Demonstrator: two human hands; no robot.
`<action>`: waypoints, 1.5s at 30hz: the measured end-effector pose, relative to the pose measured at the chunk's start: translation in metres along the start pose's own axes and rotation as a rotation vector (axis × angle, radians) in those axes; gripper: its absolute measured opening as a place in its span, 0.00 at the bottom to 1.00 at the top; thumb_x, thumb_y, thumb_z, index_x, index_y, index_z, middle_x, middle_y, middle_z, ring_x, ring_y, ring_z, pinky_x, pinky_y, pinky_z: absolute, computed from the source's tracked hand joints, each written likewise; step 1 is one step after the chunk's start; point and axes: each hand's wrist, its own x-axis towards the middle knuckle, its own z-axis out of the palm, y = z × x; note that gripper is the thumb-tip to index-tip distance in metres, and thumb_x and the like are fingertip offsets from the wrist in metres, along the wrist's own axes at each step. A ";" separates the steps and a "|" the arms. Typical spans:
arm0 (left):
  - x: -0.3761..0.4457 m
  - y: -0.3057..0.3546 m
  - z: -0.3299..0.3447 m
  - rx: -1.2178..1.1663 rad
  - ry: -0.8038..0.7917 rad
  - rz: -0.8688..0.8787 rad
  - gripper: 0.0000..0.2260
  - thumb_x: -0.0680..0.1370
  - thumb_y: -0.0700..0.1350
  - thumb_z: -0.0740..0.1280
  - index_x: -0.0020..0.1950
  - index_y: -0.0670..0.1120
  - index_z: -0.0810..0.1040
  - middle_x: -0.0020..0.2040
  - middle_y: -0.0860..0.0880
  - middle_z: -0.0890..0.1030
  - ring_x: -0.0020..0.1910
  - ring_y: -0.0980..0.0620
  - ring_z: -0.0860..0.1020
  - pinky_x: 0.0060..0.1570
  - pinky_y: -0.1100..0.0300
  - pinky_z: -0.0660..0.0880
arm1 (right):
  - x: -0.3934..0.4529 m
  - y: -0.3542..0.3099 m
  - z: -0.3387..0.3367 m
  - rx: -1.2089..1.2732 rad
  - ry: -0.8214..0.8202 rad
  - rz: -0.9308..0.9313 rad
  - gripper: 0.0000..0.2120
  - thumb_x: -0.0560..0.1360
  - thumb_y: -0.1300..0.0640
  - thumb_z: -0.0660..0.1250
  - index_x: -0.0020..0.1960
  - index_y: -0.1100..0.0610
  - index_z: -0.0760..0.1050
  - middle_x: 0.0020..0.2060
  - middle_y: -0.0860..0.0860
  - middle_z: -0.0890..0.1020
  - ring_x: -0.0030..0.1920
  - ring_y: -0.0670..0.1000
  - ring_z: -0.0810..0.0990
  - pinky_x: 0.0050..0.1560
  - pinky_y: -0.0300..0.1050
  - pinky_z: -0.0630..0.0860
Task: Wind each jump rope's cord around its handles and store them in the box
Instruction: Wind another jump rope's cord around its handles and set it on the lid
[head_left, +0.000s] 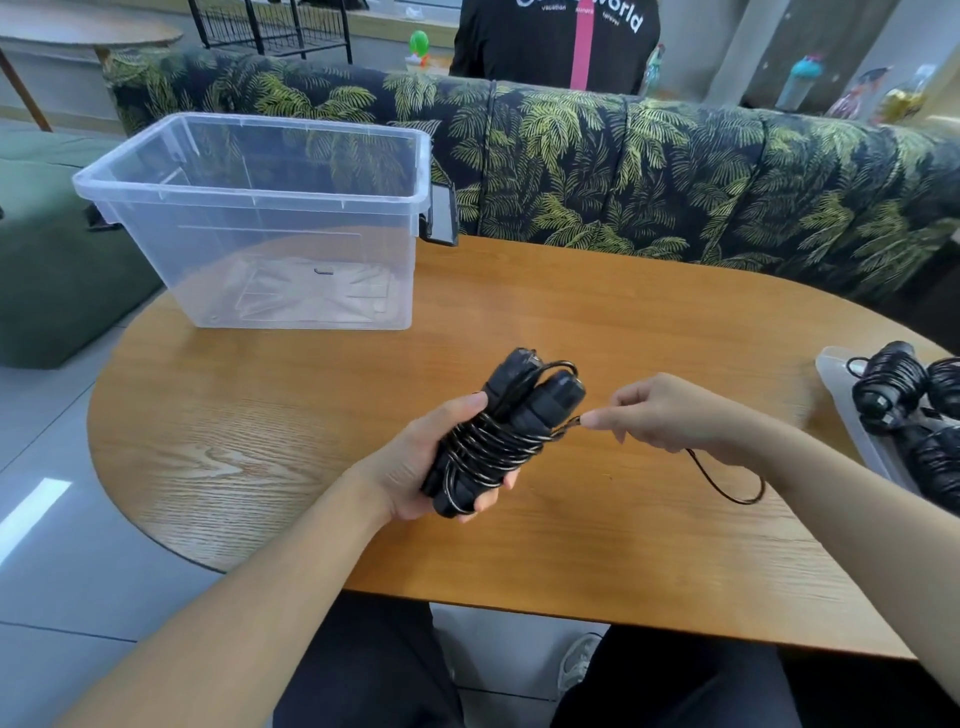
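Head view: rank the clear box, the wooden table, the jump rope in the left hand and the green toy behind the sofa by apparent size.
1. wooden table
2. clear box
3. jump rope, gripped by the left hand
4. green toy; it is far off, so true size is unsure.

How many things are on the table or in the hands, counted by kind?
Clear plastic box: 1
Jump rope held in the left hand, cord pinched by the right hand: 1
Wound jump ropes on the clear lid at right: at least 2, partly cut off
Clear lid: 1
Total: at least 5
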 end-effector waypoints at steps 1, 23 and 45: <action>0.002 0.005 0.001 0.047 -0.021 -0.014 0.27 0.77 0.64 0.67 0.60 0.41 0.78 0.41 0.41 0.80 0.29 0.49 0.78 0.23 0.61 0.73 | 0.002 -0.002 -0.001 -0.022 0.038 0.016 0.25 0.66 0.31 0.73 0.35 0.54 0.76 0.24 0.46 0.67 0.28 0.49 0.61 0.30 0.43 0.58; 0.034 0.028 0.027 1.007 0.396 -0.160 0.19 0.74 0.65 0.71 0.64 0.68 0.73 0.48 0.60 0.85 0.41 0.61 0.83 0.52 0.50 0.82 | -0.009 -0.063 0.022 -0.180 0.310 -0.281 0.14 0.76 0.44 0.70 0.40 0.53 0.81 0.31 0.50 0.83 0.28 0.46 0.74 0.32 0.44 0.73; 0.024 0.010 0.029 0.023 0.468 0.028 0.19 0.77 0.45 0.71 0.66 0.45 0.74 0.54 0.34 0.81 0.41 0.36 0.81 0.38 0.45 0.80 | -0.044 -0.014 0.010 -0.074 0.038 -0.334 0.07 0.82 0.48 0.62 0.54 0.45 0.79 0.30 0.51 0.82 0.29 0.46 0.78 0.37 0.39 0.74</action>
